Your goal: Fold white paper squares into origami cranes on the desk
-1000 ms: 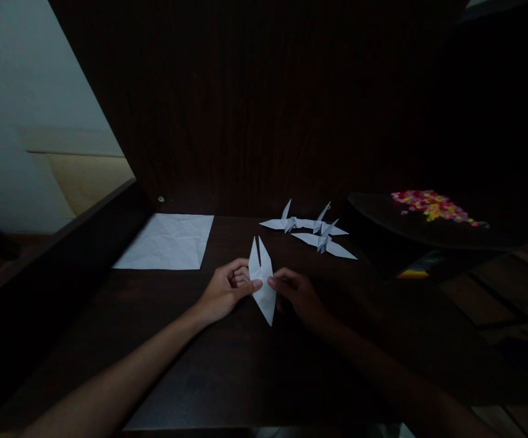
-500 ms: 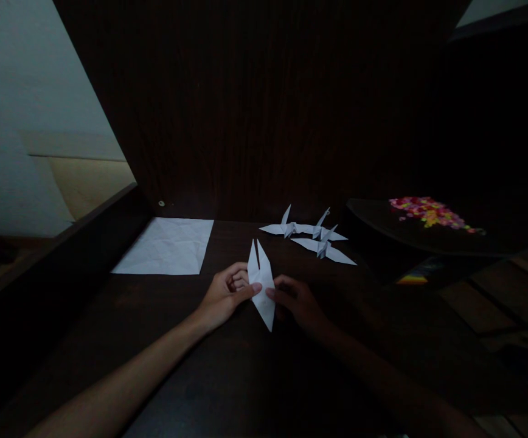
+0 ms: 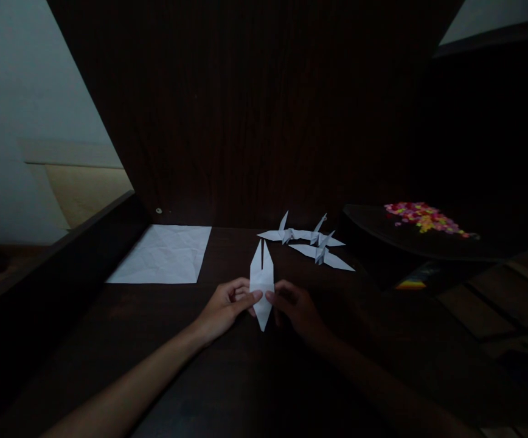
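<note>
A white folded paper [image 3: 262,280], long and kite-like, stands between my hands, its two narrow points split apart at the far end and a single point toward me. My left hand [image 3: 230,304] pinches its left edge, the thumb lying on the upper face and the fingers curled behind. On the right edge my right hand [image 3: 297,307] grips it the same way, thumb on top; its fingers are partly hidden in shadow. Just beyond lie three folded paper cranes, the nearest crane [image 3: 321,252] with wings spread, the others [image 3: 286,235] touching each other behind it.
A creased white paper sheet [image 3: 161,254] lies flat at the left by the dark side board [image 3: 63,258]. Right of the cranes, a dark curved surface [image 3: 364,228] bears a cluster of small colourful pieces [image 3: 428,219]. A tall dark panel [image 3: 246,121] rises behind the table.
The folded paper has turned from a slight tilt to point straight away from me. Both hands still hold it, thumbs on its face. The whole view has shifted a little.
</note>
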Demonstrator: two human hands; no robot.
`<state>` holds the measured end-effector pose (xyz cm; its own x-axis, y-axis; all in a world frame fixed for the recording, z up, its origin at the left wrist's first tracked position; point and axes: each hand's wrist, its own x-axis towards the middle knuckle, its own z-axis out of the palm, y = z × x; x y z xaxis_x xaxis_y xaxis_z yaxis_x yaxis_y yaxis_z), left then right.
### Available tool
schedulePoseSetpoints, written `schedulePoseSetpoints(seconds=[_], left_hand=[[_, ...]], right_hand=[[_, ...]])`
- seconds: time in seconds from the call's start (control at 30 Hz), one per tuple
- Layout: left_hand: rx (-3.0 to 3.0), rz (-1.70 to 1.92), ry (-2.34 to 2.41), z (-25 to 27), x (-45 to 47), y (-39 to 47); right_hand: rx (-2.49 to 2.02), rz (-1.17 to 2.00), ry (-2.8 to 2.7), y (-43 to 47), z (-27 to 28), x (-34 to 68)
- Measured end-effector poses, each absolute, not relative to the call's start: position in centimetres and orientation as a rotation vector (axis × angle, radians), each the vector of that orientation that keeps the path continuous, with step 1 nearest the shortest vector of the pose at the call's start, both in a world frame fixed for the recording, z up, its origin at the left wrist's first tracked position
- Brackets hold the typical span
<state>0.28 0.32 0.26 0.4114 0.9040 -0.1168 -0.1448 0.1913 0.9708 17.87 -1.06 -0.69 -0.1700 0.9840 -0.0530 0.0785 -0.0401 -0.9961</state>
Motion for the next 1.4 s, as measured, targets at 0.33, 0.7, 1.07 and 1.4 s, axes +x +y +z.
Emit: schedulePoseSetpoints(seconds=[0.33,0.7,1.07,1.4], left_hand=[[1.184,0.856,0.858,-0.1,-0.1,0.3],[0.845,0.698,0.611,-0.1,0.3,-0.3],[0.857,0.607,0.677,0.5,0.6,-0.9],[1.036,0.762,0.883,-0.3,0.8,-0.6]], right_hand=[[-1.105,1.375,-1.308,-1.0,-1.4,17.9],[-0.989,1.441,-1.295,-1.3,-1.7,18.0],[-0.922,1.537,-1.411,-1.3,-1.8,17.5],[-1.072,1.359,-1.35,-0.9,-2.0,17.7]])
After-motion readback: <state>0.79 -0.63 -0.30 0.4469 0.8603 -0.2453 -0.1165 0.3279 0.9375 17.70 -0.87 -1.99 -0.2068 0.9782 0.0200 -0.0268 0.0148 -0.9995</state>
